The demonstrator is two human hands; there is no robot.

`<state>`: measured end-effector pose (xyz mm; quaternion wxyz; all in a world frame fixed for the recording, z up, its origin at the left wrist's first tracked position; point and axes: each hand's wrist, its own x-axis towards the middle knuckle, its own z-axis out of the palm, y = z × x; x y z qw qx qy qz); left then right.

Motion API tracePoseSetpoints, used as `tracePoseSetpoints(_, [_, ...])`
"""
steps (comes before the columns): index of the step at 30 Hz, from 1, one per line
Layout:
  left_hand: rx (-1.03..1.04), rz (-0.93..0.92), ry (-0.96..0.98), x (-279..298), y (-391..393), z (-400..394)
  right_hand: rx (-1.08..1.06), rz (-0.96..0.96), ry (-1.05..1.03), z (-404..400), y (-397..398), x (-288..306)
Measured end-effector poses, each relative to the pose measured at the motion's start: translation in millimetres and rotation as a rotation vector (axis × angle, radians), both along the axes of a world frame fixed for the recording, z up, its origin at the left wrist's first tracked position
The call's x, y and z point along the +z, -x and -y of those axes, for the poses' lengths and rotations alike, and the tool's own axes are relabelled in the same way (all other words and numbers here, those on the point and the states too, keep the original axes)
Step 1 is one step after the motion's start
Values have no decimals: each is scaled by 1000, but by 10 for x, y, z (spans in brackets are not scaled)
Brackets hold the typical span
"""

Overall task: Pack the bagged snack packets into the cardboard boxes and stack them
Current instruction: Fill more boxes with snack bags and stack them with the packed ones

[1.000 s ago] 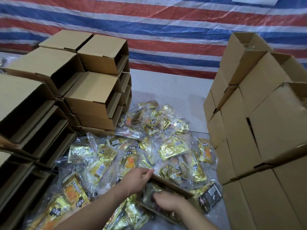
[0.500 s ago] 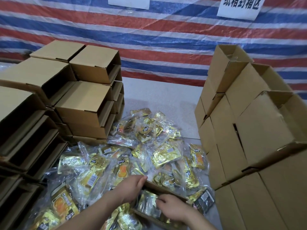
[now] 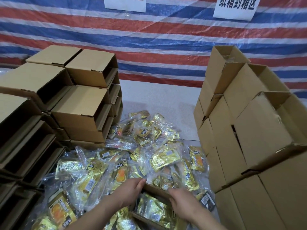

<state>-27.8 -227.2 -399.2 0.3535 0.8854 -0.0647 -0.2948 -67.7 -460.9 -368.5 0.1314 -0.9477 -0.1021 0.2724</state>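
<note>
A small open cardboard box (image 3: 155, 190) sits at the bottom centre, with a clear bag of gold snack packets (image 3: 152, 208) lying inside it. My left hand (image 3: 131, 191) grips the box's left wall, fingers curled over the far corner. My right hand (image 3: 181, 202) holds the box's right side, fingers curled over the rim. A heap of bagged gold and orange snack packets (image 3: 132, 156) covers the table around and beyond the box.
Stacks of empty open-sided boxes (image 3: 83, 103) stand on the left. A tall stack of cardboard boxes (image 3: 249, 130) stands on the right. Bare grey tabletop (image 3: 159, 100) lies between them, before a striped tarp wall (image 3: 149, 39) with two paper signs.
The camera has tilted up, so more wall and signs show. My right hand has moved from on top of the bag to the box's right rim. My left hand stays on the left wall.
</note>
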Motion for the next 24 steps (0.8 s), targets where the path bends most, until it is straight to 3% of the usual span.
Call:
tracePoseSetpoints(4, [254,83,68,211,-57,58,-172,37,-116,131,-36,59])
tracePoseSetpoints(6, [486,149,203,447,-89,123,-288,88,-161,243,-147,160])
tracePoseSetpoints(8, [583,130,301,670,-128,275,-441,171,-197,365,-334,239])
tracePoseSetpoints(12, [456,-59,397,954,-235,821,-738,317,-246,449,-819,392])
tracePoseSetpoints(15, [362,-100,496,1040,-449,1249,-860,396,-221,448,-1150,502])
tracePoseSetpoints(20, [437,-74,388,1009,-937,1682,-941,407,-273,549,-1520,619])
tracePoseSetpoints(24, [539,-75,454,912,-1416,1835,-1045,353,-521,675,-1789,610])
